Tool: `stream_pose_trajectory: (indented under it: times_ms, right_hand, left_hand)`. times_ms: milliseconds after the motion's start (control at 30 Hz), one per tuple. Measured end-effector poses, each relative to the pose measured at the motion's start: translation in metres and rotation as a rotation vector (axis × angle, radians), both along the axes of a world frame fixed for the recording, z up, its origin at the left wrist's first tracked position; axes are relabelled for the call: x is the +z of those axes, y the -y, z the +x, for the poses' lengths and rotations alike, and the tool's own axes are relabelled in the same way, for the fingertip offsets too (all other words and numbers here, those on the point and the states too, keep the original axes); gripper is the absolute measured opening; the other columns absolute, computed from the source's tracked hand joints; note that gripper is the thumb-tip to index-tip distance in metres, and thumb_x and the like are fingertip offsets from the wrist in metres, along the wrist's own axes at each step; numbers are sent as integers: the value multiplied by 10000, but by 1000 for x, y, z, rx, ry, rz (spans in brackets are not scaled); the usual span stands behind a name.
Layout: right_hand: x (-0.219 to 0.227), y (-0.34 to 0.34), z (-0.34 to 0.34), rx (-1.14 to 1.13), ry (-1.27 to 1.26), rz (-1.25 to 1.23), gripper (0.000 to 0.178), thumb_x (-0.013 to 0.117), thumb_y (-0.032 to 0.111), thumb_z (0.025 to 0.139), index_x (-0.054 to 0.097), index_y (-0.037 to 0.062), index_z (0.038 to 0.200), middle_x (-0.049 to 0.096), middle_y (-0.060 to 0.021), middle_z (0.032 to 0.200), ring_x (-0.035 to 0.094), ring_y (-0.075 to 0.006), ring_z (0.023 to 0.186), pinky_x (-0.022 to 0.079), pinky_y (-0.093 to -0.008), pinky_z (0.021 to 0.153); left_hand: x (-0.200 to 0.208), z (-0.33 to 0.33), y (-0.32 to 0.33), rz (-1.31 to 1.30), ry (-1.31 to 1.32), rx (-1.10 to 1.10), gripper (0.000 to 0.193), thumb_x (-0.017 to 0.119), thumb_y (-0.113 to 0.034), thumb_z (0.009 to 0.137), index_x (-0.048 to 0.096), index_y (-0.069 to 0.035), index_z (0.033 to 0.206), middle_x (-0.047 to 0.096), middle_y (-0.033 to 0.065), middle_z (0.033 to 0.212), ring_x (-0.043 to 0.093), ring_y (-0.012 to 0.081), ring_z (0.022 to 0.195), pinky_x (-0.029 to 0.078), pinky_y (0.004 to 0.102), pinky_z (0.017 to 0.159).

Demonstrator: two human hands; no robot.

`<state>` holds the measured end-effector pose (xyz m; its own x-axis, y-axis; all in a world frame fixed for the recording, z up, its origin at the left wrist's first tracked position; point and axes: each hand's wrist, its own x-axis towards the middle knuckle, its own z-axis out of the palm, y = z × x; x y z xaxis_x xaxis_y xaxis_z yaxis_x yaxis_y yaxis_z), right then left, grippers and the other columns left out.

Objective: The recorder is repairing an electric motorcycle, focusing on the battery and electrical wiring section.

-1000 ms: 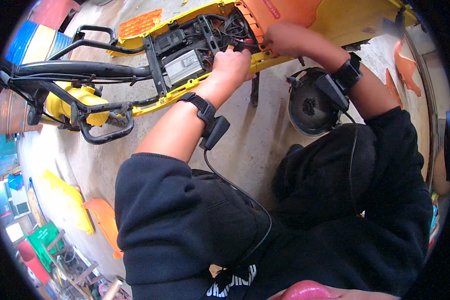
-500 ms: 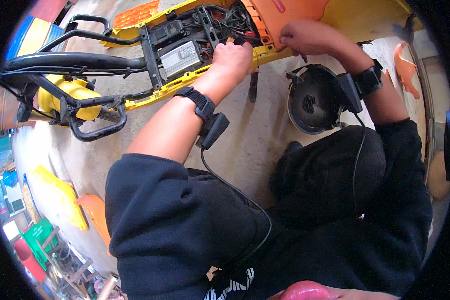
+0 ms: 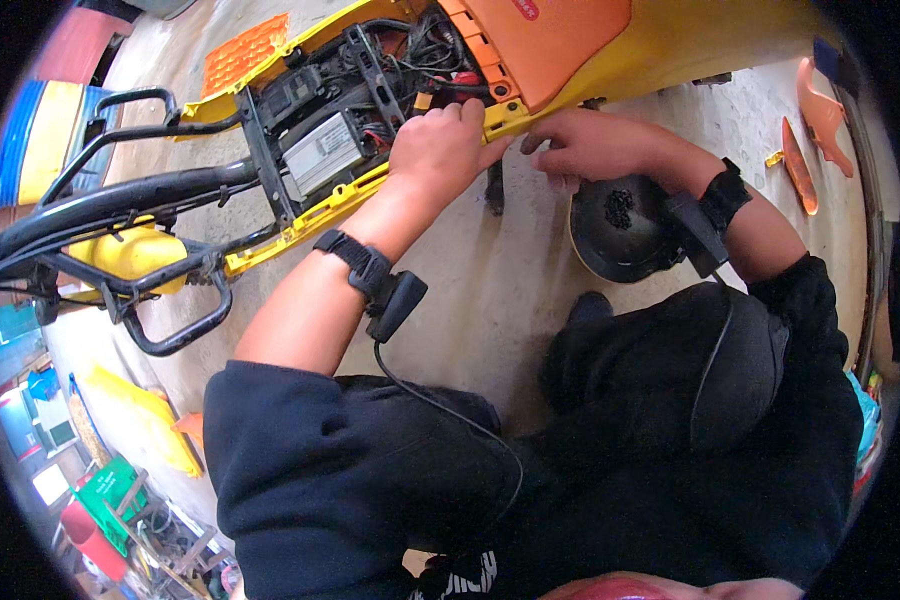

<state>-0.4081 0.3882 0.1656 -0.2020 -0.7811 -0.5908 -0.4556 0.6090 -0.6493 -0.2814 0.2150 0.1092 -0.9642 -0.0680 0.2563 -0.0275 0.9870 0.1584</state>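
Note:
A scooter with yellow trim and an orange panel (image 3: 550, 45) lies across the top of the view, its middle compartment uncovered. My left hand (image 3: 435, 145) is curled over the yellow side trim (image 3: 345, 190), thumb along its outer side; its fingertips are hidden. Beside it are a silver finned box (image 3: 322, 152) with red and white wires, and tangled black cables (image 3: 425, 50). My right hand (image 3: 605, 150) is just off the trim, below the orange panel's corner, fingers bent toward the thumb. Whatever may be between them is too small to make out.
Below my right hand a black bowl-shaped thing (image 3: 620, 245), perhaps an upturned helmet, lies on the floor. Loose orange panels (image 3: 820, 120) are at the far right, a yellow panel (image 3: 145, 420) at the lower left. The scooter's black tube frame (image 3: 120, 195) juts left.
The view has shifted, with the scooter now farther left. My right hand has come down from the orange panel's edge to below the yellow trim. My left hand stays at the trim.

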Motion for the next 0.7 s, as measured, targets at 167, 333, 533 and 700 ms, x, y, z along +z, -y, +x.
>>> stream_pose_trajectory:
  times_ms: [167,333,533,700]
  right_hand:
    - [-13,2,3,-83,43,29,325,525,224,957,594,-28,1149,678,-80,874,669,-161,753,530,-307,680]
    - [-26,5,11,-178,208,18,340,521,261,954,583,6,1170,676,-57,927,660,-137,767,504,-281,672]
    - [-24,12,17,-242,313,-8,301,499,233,944,579,29,1151,668,-45,942,651,-135,759,484,-273,660]
    - [-31,10,17,-202,324,-81,256,512,217,937,575,57,1127,665,-42,931,648,-133,730,477,-272,631]
  left_hand:
    - [3,-2,-4,4,44,48,481,642,-539,846,559,-69,907,674,132,744,683,311,643,547,422,533]
    - [6,-7,-6,41,63,58,486,644,-550,838,565,-81,939,682,133,757,689,324,671,550,434,550]
    - [12,-8,-3,110,143,87,515,639,-569,829,573,-70,936,689,155,782,687,349,702,555,457,607]
    - [15,-9,-2,51,183,18,486,622,-535,852,593,-52,908,678,140,704,689,338,658,555,438,588]
